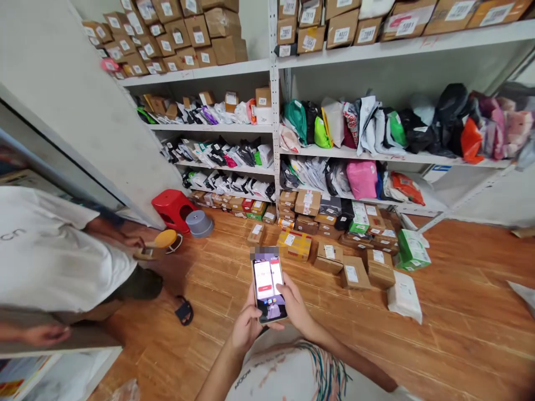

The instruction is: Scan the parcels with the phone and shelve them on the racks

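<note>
The left hand is curled around the lower left edge of a phone, cupping it from beneath with the fingers wrapped behind. The right hand closes on the phone's right edge, its thumb lying across the lower part of the lit screen. The phone stands nearly upright between the two hands, low in the middle of the view, showing a white page with a red button; its top strip is blurred and cannot be read. Just below the hands is the person's own white printed shirt. Beyond the phone, on the wooden floor, lies a loose spread of cardboard boxes with white labels. Among them are a yellow box just past the phone's top, a green package to the right, and a flat white parcel nearest the right forearm. Behind these rise white metal shelves. The lower levels are packed with poly mailers in black, white and green, a pink bag among them, and the top level holds rows of brown cartons. At the foot of the left bay sit a red stool and a grey upturned stool. On the far left another person in a white shirt bends over, one hand touching a yellow-topped stool, with a dark sandal on the floor near them.
</note>
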The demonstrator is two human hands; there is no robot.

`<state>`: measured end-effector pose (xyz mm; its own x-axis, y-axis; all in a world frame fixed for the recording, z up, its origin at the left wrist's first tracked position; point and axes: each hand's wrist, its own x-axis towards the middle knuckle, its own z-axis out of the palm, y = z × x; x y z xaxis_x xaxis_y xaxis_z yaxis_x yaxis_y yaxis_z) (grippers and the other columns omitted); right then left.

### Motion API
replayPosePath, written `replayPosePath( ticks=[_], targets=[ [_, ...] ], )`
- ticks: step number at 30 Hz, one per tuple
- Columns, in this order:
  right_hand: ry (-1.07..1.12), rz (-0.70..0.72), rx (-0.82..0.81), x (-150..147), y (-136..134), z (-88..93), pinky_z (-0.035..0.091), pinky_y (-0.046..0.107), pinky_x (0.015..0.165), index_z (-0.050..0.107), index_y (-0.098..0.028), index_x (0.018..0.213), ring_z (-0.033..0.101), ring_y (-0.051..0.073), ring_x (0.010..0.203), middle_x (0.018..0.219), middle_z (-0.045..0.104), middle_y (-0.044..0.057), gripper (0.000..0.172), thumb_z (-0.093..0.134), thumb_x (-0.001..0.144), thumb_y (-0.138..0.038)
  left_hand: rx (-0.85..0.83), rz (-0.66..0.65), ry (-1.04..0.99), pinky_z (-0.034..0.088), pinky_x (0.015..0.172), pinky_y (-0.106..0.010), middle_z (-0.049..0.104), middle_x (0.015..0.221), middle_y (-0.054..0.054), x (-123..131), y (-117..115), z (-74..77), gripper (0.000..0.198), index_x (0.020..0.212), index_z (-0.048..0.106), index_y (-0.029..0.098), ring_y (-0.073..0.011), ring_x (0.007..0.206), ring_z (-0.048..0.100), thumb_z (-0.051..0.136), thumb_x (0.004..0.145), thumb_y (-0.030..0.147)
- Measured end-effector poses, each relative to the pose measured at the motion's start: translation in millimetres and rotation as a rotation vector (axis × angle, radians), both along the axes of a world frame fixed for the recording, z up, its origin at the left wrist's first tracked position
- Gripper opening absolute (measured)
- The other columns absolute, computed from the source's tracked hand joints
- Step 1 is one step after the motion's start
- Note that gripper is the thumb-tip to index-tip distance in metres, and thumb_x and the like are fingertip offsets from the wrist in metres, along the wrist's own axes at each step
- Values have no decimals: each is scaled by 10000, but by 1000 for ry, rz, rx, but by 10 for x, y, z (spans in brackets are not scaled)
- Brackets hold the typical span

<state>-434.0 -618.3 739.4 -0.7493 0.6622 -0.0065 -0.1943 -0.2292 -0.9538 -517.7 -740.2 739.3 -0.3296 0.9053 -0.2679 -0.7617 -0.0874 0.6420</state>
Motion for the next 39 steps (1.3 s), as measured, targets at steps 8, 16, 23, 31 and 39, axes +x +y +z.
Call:
replayPosePath(
  ticks=[8, 16, 23, 31, 39],
  targets=[
    [-31, -69, 20, -382, -1, -41, 457, 297, 696, 626, -193, 1008, 575, 213, 789, 883, 648, 18, 196, 589, 932, -370, -37, -75, 63, 551, 883, -488, 459, 1463, -50, -417, 63, 7, 995, 1536, 18, 371, -330, 1198, 525, 527, 706, 166],
    [-13, -102, 153, -483, 13, -75, 478, 360, 893, 530, -229, 1291, 597, 244, 1035, 1198, 628, 77, 372, 364, 1044, -452, -28, -90, -16, 543, 889, -491, 459, 1468, -40, -656, 153, -32, 994, 1536, 9, 371, -321, 1184, 542, 515, 707, 161],
    [72, -118, 484, -390, 70, -229, 383, 480, 1060, 285, -258, 1511, 416, 331, 1301, 1513, 339, 112, 608, 285, 1003, -592, -37, -44, -32, 563, 846, -497, 566, 1357, -51, -783, 202, -5, 967, 1530, -14, 388, -312, 1126, 589, 515, 750, 172],
    [41, -90, 620, -411, 136, -235, 343, 484, 1101, 288, -274, 1518, 345, 339, 1355, 1519, 327, 93, 602, 259, 1002, -582, -4, -50, -25, 559, 858, -510, 474, 1456, -24, -839, 224, 27, 965, 1524, 8, 423, -321, 1152, 576, 519, 743, 176],
    [23, -99, 663, -412, 180, -270, 330, 516, 1102, 271, -269, 1523, 339, 350, 1357, 1517, 328, 98, 606, 249, 1002, -578, -11, -42, -40, 563, 858, -511, 468, 1465, -35, -857, 260, 23, 1001, 1521, -39, 412, -321, 1137, 590, 520, 732, 153]
  ],
)
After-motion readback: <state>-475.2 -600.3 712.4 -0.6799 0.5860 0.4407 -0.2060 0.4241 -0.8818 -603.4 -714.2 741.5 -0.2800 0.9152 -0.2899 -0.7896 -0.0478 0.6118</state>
